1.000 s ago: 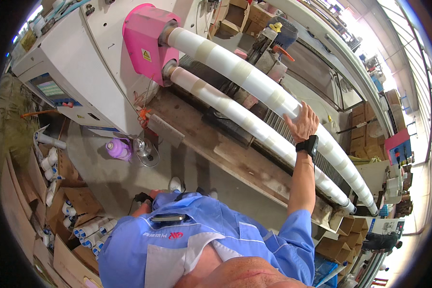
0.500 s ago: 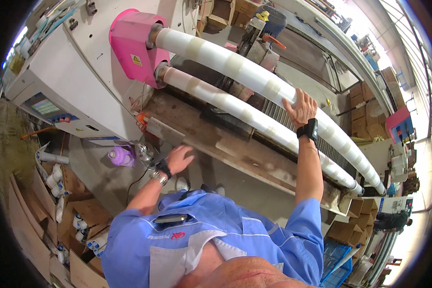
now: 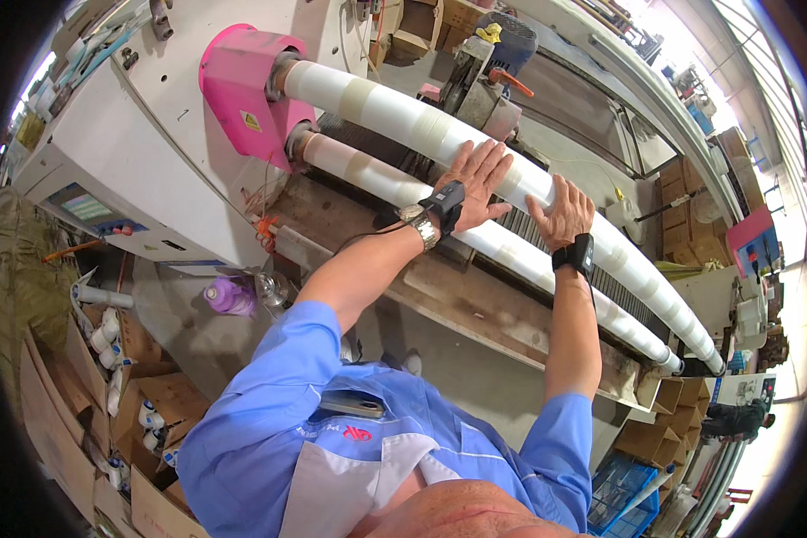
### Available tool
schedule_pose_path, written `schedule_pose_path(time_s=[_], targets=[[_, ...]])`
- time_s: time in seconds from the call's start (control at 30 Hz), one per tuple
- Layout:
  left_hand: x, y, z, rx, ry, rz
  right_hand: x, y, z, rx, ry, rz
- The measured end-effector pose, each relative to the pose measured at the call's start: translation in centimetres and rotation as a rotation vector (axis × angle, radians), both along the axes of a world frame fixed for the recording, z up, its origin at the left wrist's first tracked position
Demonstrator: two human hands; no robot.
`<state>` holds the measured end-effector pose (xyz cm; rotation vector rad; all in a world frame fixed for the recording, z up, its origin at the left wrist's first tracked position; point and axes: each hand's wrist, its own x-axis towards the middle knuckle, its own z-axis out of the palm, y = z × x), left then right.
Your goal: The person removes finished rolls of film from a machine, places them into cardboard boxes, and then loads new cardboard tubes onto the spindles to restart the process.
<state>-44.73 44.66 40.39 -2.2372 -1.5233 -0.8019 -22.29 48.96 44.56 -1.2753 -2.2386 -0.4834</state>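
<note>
Fingers spread, your left hand point(image 3: 472, 186) and right hand point(image 3: 565, 215) lie on the upper white roll point(image 3: 524, 182), extending from the right edge of the pink housing point(image 3: 242, 85); likely steadying it, you next need even palm pressure

Your left hand point(image 3: 478, 179) has risen from about eight o'clock to one o'clock in view, its fingers now on the thicker white roll point(image 3: 399, 115).

The left hand point(image 3: 478, 184) covers part of the far white roll point(image 3: 525, 180), the left control screen point(image 3: 82, 205) is too small to read, and a near-left carton point(image 3: 159, 515) is cut off.
</note>
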Motion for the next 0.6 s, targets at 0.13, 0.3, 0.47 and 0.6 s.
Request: schedule_pose_path(time_s=[0.13,0.3,0.47,0.6], targets=[[1.0,2.1,0.5,0.063,-0.032,0.049,0.1,0.2,-0.2,0.057,-0.005,0.006],[1.5,2.7,0.6,0.112,-0.073,0.08,0.2,0.4,-0.3,0.07,-0.025,0.005],[2.2,2.5,0.2,0.061,-0.16,0.078,0.2,0.4,-0.2,0.097,-0.036,-0.012],[2.6,2.0,-0.5,-0.038,-0.164,0.11,0.3,0.6,-0.5,0.05,-0.04,-0.028]])
